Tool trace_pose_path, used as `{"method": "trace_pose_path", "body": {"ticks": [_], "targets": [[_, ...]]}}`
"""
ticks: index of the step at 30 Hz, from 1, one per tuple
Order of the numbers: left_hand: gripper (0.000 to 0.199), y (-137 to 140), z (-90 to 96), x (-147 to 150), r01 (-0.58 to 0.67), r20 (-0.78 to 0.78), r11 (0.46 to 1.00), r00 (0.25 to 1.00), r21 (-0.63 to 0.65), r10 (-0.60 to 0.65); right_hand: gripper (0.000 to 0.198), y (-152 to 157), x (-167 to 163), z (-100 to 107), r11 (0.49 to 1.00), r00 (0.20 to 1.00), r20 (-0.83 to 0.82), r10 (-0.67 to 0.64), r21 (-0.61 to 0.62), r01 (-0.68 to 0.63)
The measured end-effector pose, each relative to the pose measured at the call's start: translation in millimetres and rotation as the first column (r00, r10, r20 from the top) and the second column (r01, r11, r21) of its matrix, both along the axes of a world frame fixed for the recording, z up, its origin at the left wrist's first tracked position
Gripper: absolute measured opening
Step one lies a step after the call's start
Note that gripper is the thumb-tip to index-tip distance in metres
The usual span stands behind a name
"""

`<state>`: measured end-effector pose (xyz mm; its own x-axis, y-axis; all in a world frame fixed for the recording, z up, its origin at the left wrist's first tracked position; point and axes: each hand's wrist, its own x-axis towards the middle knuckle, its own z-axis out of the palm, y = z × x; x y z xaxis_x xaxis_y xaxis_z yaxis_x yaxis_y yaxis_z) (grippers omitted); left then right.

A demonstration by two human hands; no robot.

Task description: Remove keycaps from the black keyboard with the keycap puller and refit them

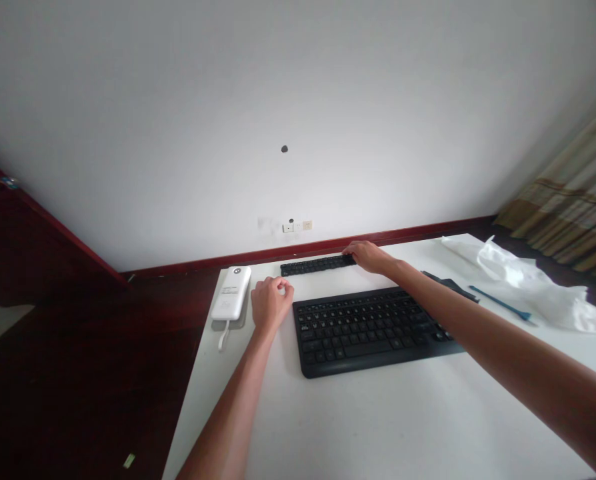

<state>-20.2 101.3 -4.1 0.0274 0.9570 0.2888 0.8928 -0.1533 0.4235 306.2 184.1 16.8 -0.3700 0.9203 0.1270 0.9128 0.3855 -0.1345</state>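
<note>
My left hand point(272, 303) rests on the white table, left of a black keyboard point(358, 327). Its fingers are curled, with thumb and forefinger meeting in a ring; whether something small sits between the tips is hidden. My right hand point(371, 257) reaches across the keyboard to the back edge of the table. Its fingers are drawn together, tips down at the right end of a narrow band of black keycaps point(313, 266). The right forearm covers part of the keyboard's right side.
A white power bank point(231, 293) with a short cable lies at the table's left edge. To the right are a flat black piece point(451, 285), a blue pry tool point(501, 302) and a crumpled white plastic bag point(528, 280). Behind the table stands a wall point(203, 167) with sockets.
</note>
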Motion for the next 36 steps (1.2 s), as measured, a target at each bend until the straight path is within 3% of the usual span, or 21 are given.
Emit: {"method": "trace_pose_path", "body": {"ticks": [11, 16, 20, 24, 29, 36], "targets": [[0.017, -2, 1.1, 0, 0.001, 0.005, 1.000, 1.000, -0.002, -0.001, 0.046, 1, 1, -2, 1.000, 1.000, 0.008, -0.006, -0.001, 0.006], [0.013, 1, -1.7, -1, -0.045, 0.086, 0.999, 0.995, 0.020, 0.043, 0.046, 0, 1, 1, 1.000, 1.000, -0.017, -0.005, 0.016, 0.005], [0.026, 2, -3.5, -2, -0.108, 0.120, 0.994, 0.987, 0.024, 0.104, 0.044, -25, 0, 6, 0.983, 0.988, -0.150, 0.042, 0.183, -0.014], [0.032, 2, -5.0, -1, -0.076, 0.065, 0.997, 0.995, 0.030, 0.074, 0.038, -68, 3, 12, 0.947, 0.962, -0.241, 0.128, 0.319, -0.046], [0.033, 1, -4.7, 0, -0.062, 0.031, 0.998, 0.998, 0.025, 0.061, 0.034, -100, 26, 21, 0.939, 0.957, -0.279, 0.079, 0.342, 0.022], [0.036, 3, -4.9, -1, -0.052, 0.027, 0.998, 0.998, 0.019, 0.051, 0.031, -100, 50, 14, 0.941, 0.951, -0.308, -0.001, 0.322, 0.105]]}}
